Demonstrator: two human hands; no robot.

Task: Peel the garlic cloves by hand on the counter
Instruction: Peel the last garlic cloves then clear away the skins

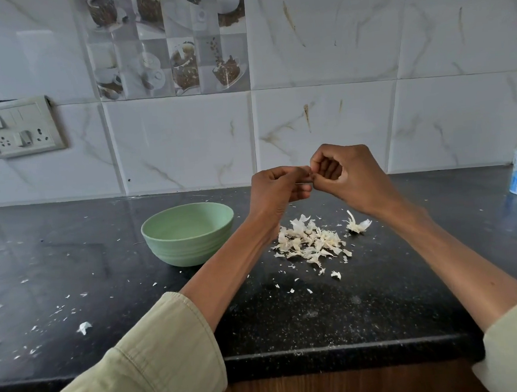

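Two hands meet above a black tabletop (337,313). The left hand (277,189) and right hand (347,175) both have curled fingers (303,171), tips pinched together on something tiny, likely a garlic clove (310,176), mostly hidden. Below the fingers lies a pile of garlic skins (312,241). Down and left of the fingers sits a green bowl (188,237).

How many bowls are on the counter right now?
1: a green bowl on the black counter, left of the garlic skin pile and both hands. None appear hidden.
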